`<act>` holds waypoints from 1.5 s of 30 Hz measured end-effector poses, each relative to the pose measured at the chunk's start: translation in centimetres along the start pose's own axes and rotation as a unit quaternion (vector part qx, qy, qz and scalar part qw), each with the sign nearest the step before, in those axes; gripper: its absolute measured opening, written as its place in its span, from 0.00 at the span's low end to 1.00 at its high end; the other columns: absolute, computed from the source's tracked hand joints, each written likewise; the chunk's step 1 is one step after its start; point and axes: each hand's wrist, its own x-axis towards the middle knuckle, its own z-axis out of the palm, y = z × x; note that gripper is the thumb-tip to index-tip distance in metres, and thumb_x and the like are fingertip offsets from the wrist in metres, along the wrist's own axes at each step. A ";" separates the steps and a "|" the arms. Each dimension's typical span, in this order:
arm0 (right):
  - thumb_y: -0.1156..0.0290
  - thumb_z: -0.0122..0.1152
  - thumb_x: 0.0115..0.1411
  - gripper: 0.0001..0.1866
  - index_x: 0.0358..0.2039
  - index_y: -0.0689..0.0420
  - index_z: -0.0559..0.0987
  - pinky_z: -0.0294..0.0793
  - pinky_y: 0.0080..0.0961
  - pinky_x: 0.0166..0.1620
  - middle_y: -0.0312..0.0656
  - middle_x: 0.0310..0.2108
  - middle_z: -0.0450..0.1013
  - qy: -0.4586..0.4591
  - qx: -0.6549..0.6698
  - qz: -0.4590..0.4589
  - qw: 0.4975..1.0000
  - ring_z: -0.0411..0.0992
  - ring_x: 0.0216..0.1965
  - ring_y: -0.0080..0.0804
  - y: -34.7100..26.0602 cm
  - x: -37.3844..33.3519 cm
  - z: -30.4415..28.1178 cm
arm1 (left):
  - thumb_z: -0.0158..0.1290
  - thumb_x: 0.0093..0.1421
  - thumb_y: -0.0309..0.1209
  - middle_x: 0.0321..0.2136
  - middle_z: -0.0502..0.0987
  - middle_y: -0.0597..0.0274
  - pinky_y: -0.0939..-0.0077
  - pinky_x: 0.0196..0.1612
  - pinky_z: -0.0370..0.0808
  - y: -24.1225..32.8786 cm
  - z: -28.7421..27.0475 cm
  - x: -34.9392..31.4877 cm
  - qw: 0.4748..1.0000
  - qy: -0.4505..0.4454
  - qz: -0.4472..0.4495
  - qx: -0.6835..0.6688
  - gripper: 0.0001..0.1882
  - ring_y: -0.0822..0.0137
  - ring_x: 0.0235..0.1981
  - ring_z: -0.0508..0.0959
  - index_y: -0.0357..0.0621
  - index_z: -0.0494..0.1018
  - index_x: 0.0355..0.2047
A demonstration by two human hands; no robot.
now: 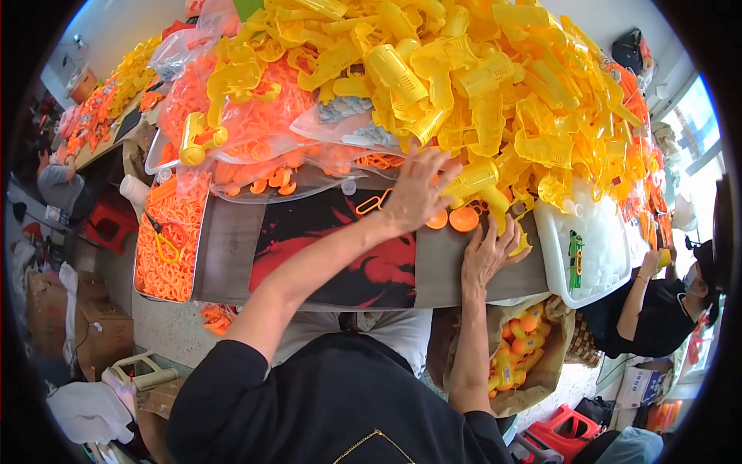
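Observation:
My left hand [417, 189] reaches forward with fingers spread, resting against the foot of a big heap of yellow plastic toy-gun shells [464, 85] and clear bags. My right hand [487, 251] lies at the table edge, fingers curled on a small yellow plastic part [519, 246], just under a yellow gun shell [479, 185]. Two orange round discs [464, 220] lie between the hands. An orange ring-shaped clip [372, 203] sits left of my left hand on a red and black mat [325, 247].
A metal tray [147, 290] of orange rings holds yellow-handled pliers [162, 241]. A white bin [549, 263] of white balls stands at the right. A sack [525, 352] of assembled yellow-orange toys hangs below the table. Another person [657, 301] sits at right; cardboard boxes [100, 332] at left.

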 end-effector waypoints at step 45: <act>0.56 0.72 0.60 0.24 0.51 0.59 0.80 0.75 0.32 0.43 0.48 0.40 0.78 0.092 0.296 -0.006 0.951 0.76 0.38 0.39 -6.4 20.9 -0.5 | 0.57 0.61 0.39 0.57 0.77 0.51 0.62 0.61 0.71 -17.2 -9.6 17.3 1.000 0.017 -0.019 -0.016 0.26 0.52 0.59 0.75 0.50 0.74 0.60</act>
